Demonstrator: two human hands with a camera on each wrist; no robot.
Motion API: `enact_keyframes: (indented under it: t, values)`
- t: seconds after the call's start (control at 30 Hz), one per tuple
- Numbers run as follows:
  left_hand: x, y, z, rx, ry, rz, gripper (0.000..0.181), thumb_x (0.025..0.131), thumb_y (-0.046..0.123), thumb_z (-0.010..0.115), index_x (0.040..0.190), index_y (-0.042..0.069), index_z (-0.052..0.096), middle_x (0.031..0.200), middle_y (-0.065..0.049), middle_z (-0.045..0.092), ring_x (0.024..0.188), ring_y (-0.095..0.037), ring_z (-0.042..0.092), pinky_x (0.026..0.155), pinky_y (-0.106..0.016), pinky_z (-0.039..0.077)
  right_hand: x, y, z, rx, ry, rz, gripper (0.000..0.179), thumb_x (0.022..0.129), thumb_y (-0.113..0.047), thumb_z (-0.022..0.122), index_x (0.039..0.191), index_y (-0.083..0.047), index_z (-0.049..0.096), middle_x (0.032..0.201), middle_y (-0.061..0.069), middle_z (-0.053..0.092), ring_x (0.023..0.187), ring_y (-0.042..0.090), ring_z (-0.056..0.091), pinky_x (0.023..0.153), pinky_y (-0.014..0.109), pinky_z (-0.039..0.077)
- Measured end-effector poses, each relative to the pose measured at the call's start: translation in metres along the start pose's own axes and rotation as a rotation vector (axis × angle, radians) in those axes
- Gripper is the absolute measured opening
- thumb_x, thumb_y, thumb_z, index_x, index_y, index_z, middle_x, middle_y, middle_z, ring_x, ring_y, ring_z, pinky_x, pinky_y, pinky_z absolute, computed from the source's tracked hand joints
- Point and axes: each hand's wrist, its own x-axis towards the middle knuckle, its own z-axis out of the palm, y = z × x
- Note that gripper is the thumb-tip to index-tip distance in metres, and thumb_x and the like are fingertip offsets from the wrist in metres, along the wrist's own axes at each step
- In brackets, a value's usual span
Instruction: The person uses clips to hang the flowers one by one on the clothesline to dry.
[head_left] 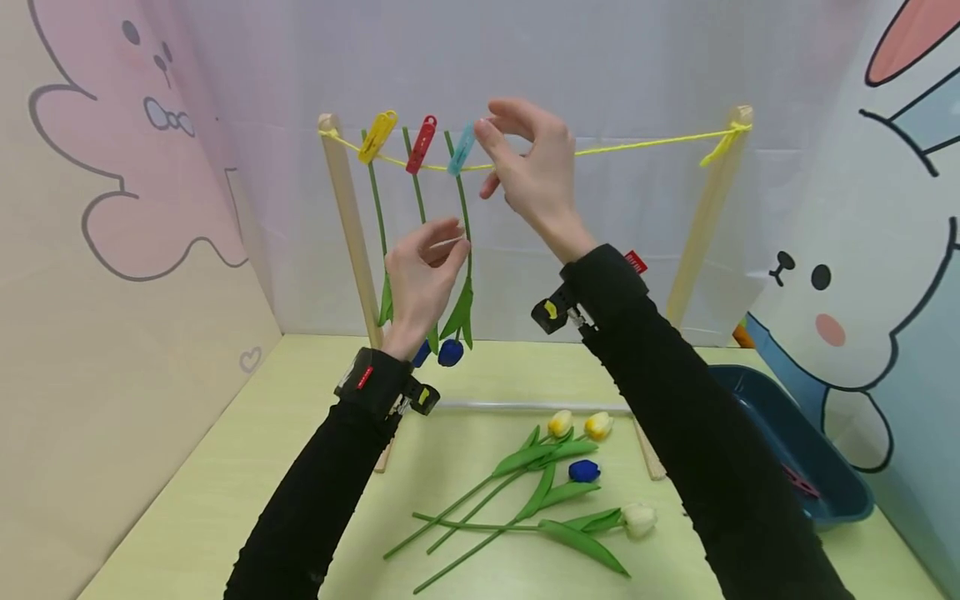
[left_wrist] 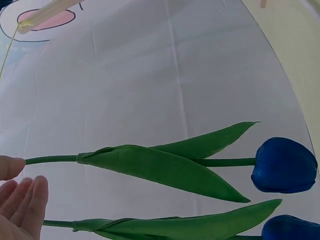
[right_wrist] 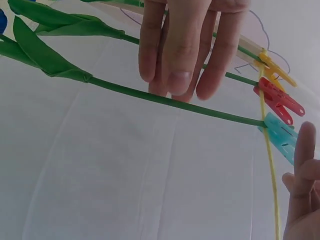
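Three blue tulips hang head down from a yellow cord (head_left: 637,144). Their stems are clipped by a yellow clothespin (head_left: 377,136), a red clothespin (head_left: 422,144) and a light blue clothespin (head_left: 461,150). My right hand (head_left: 534,154) is at the light blue clothespin, thumb tip beside its upper end and fingers spread apart. Lower down, my left hand (head_left: 423,271) is beside the third stem (right_wrist: 175,103), its thumb and fingers apart. The third tulip's blue head (left_wrist: 285,165) and leaves hang free below; part of the second tulip is behind my left hand.
Wooden posts (head_left: 708,217) hold the cord at both ends. On the table lie two yellow-white tulips (head_left: 597,426), a blue tulip (head_left: 583,472) and a white tulip (head_left: 640,520). A dark blue basin (head_left: 840,454) with a pink-red item inside stands at right, partly behind my right sleeve.
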Motion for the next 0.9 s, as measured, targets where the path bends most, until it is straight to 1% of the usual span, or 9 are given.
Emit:
enact_keyframes:
  t: [0.17, 0.27, 0.37, 0.4, 0.57, 0.6, 0.63, 0.77, 0.9]
  values:
    - [-0.021, 0.002, -0.003, 0.007, 0.051, 0.07, 0.035, 0.094, 0.008, 0.07, 0.127, -0.003, 0.064, 0.124, -0.021, 0.067, 0.107, -0.031, 0.07, 0.091, -0.033, 0.059, -0.029, 0.011, -0.019, 0.043, 0.016, -0.08, 0.034, 0.1, -0.009, 0.062, 0.131, 0.003, 0.061, 0.128, 0.02, 0.067, 0.051, 0.002, 0.063, 0.041, 0.019, 0.036]
    - [-0.04, 0.002, -0.005, 0.035, 0.009, 0.14, 0.032, 0.093, 0.005, 0.07, 0.122, -0.007, 0.064, 0.112, -0.024, 0.07, 0.094, -0.032, 0.07, 0.084, -0.035, 0.06, -0.055, 0.027, -0.034, 0.053, -0.001, -0.113, 0.03, 0.099, -0.006, 0.062, 0.127, 0.007, 0.062, 0.124, 0.022, 0.067, 0.054, 0.007, 0.065, 0.04, 0.02, 0.037]
    - [-0.062, 0.001, -0.008, 0.057, -0.139, 0.129, 0.027, 0.094, 0.006, 0.07, 0.118, -0.005, 0.067, 0.097, -0.02, 0.072, 0.08, -0.027, 0.069, 0.076, -0.031, 0.06, -0.086, 0.049, -0.052, 0.081, -0.062, -0.062, 0.028, 0.1, -0.014, 0.063, 0.125, -0.001, 0.066, 0.121, 0.017, 0.069, 0.06, 0.015, 0.068, 0.041, 0.025, 0.04]
    - [-0.07, -0.001, -0.01, 0.066, -0.201, 0.113, 0.026, 0.094, 0.007, 0.07, 0.118, -0.004, 0.068, 0.093, -0.017, 0.073, 0.078, -0.025, 0.069, 0.074, -0.029, 0.059, -0.094, 0.089, -0.061, 0.118, -0.107, -0.056, 0.031, 0.1, -0.021, 0.064, 0.127, -0.005, 0.066, 0.123, 0.013, 0.069, 0.065, 0.014, 0.069, 0.044, 0.024, 0.042]
    - [-0.11, -0.019, -0.016, 0.124, -0.514, -0.036, 0.021, 0.097, 0.014, 0.068, 0.116, 0.005, 0.071, 0.085, -0.006, 0.073, 0.073, -0.013, 0.066, 0.071, -0.021, 0.055, -0.146, 0.128, -0.087, 0.029, -0.239, 0.094, 0.034, 0.102, -0.028, 0.061, 0.13, -0.011, 0.065, 0.125, 0.015, 0.068, 0.081, 0.016, 0.07, 0.051, 0.029, 0.046]
    - [-0.117, -0.023, -0.018, 0.133, -0.573, -0.067, 0.021, 0.097, 0.015, 0.068, 0.115, 0.006, 0.071, 0.085, -0.005, 0.073, 0.073, -0.011, 0.066, 0.071, -0.02, 0.055, -0.155, 0.132, -0.091, -0.013, -0.262, 0.118, 0.034, 0.103, -0.027, 0.06, 0.131, -0.009, 0.064, 0.125, 0.017, 0.068, 0.083, 0.014, 0.069, 0.052, 0.029, 0.047]
    - [-0.124, -0.028, -0.018, 0.141, -0.632, -0.1, 0.02, 0.097, 0.016, 0.067, 0.115, 0.007, 0.071, 0.086, -0.005, 0.074, 0.074, -0.01, 0.065, 0.071, -0.02, 0.054, -0.167, 0.104, -0.092, -0.086, -0.273, 0.161, 0.031, 0.103, -0.022, 0.059, 0.13, -0.006, 0.064, 0.123, 0.021, 0.067, 0.084, 0.014, 0.068, 0.051, 0.031, 0.047]
    - [-0.147, -0.049, -0.021, 0.155, -0.835, -0.201, 0.02, 0.099, 0.019, 0.065, 0.114, 0.008, 0.071, 0.09, -0.004, 0.072, 0.077, -0.008, 0.062, 0.071, -0.02, 0.051, -0.194, 0.116, -0.107, -0.217, -0.349, 0.251, 0.03, 0.104, -0.013, 0.056, 0.131, -0.002, 0.063, 0.122, 0.024, 0.068, 0.09, 0.006, 0.065, 0.056, 0.029, 0.052]
    - [-0.164, -0.067, -0.021, 0.151, -0.973, -0.28, 0.025, 0.098, 0.021, 0.066, 0.115, 0.003, 0.07, 0.092, -0.004, 0.068, 0.079, -0.009, 0.059, 0.07, -0.021, 0.049, -0.212, 0.131, -0.119, -0.271, -0.36, 0.313, 0.029, 0.104, -0.011, 0.055, 0.131, -0.002, 0.063, 0.122, 0.023, 0.069, 0.092, 0.004, 0.066, 0.058, 0.029, 0.053]
